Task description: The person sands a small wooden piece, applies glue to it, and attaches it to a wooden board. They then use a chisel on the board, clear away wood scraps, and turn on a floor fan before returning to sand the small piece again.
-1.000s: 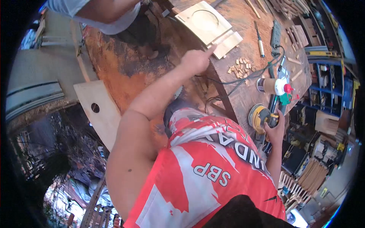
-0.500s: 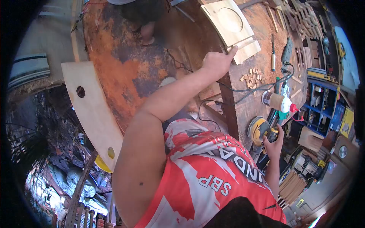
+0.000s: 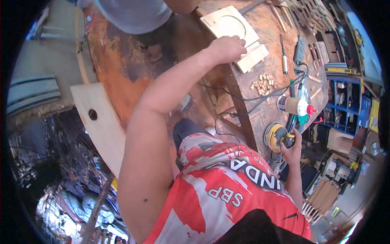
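Note:
My left hand (image 3: 227, 49) rests with curled fingers on the near edge of a pale wooden board (image 3: 252, 57). This board has a round recess and a step or groove across it. Whether the fingers pinch anything is hidden. My right hand (image 3: 291, 150) is closed around the body of a yellow and black orbital sander (image 3: 274, 136), held beside the table edge with its round pad turned to the left. Close above the sander lies a glue bottle (image 3: 290, 105) with a red cap.
Small wood offcuts (image 3: 263, 84), a chisel-like tool (image 3: 284, 61), a power strip (image 3: 299, 49) and cables lie on the dusty worktable (image 3: 248, 97). Another person (image 3: 134, 16) is beyond the table. A long curved panel (image 3: 99, 122) with a hole stands at left. Blue shelving (image 3: 343, 105) is at right.
My left hand has gone from pointing a finger at the board's groove to curled fingers nearer its recess. My right hand keeps the sander. The other person has come further into view.

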`<action>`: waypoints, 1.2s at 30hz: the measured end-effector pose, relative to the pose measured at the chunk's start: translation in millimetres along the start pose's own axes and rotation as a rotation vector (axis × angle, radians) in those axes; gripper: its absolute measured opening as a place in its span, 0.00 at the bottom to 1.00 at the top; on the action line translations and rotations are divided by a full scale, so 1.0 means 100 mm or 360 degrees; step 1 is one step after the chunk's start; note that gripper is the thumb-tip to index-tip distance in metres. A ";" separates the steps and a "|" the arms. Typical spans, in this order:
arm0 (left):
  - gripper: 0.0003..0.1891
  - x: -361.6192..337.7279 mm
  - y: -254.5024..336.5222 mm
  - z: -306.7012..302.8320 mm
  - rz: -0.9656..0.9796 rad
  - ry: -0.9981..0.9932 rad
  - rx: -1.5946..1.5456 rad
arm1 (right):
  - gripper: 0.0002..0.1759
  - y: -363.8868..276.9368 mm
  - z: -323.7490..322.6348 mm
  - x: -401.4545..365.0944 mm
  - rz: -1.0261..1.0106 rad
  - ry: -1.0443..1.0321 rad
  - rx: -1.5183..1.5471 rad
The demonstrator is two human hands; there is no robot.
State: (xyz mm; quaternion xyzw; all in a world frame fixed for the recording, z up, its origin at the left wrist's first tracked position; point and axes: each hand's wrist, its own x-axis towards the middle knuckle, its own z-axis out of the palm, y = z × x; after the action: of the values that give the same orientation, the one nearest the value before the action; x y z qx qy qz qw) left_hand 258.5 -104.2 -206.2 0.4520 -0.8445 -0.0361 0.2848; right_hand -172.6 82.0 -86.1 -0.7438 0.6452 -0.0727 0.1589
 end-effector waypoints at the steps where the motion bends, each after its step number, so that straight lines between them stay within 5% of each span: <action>1: 0.09 0.07 -0.01 0.02 0.0087 -0.0165 0.0051 | 0.45 0.01 0.01 0.00 -0.0014 0.0001 0.0007; 18: 0.06 0.69 0.00 -0.02 0.0522 -0.0919 0.0338 | 0.38 -0.18 0.03 0.06 0.0215 0.0267 0.0066; 23: 0.05 0.52 0.02 -0.21 0.0482 -0.0747 0.0031 | 0.38 -0.20 0.06 0.01 0.0299 0.0321 0.0060; 25: 0.06 0.04 0.18 -0.45 0.0172 -0.0406 -0.0382 | 0.38 -0.27 0.06 0.00 0.0358 0.0303 0.0085; 26: 0.06 -0.29 0.09 -0.39 0.0272 -0.0486 -0.0510 | 0.38 -0.27 0.07 -0.01 0.0354 0.0294 0.0101; 27: 0.08 -0.63 0.06 -0.47 0.0231 -0.0837 -0.0654 | 0.38 -0.27 0.08 -0.01 0.0380 0.0306 0.0074; 29: 0.10 -1.39 0.05 -0.47 0.0034 -0.1808 -0.0017 | 0.38 -0.23 0.10 -0.01 0.0382 0.0316 0.0036; 30: 0.11 -1.92 -0.15 -0.34 0.0188 -0.1920 -0.0258 | 0.38 -0.19 0.13 -0.02 0.0361 0.0326 0.0045; 32: 0.12 -3.39 -0.60 0.31 -0.0094 -0.1990 -0.0923 | 0.39 -0.09 0.18 -0.04 0.0298 0.0336 0.0038; 33: 0.12 -3.27 -0.41 0.17 -0.0098 -0.1973 -0.0906 | 0.39 -0.08 0.15 -0.04 0.0280 0.0353 0.0041; 35: 0.16 -2.91 0.22 -0.29 -0.1278 -0.2249 -0.2047 | 0.40 -0.12 0.12 -0.06 0.0318 0.0302 0.0082; 36: 0.16 -2.96 0.30 -0.25 -0.1288 -0.2227 -0.2042 | 0.40 -0.12 0.12 -0.08 0.0297 0.0305 0.0088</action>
State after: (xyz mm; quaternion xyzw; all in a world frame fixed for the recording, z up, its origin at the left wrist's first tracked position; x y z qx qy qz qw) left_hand 375.9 149.9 -308.9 0.3432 -0.4278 -0.8281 -0.1162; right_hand -159.1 92.8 -92.9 -0.6656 0.7215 -0.1460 0.1229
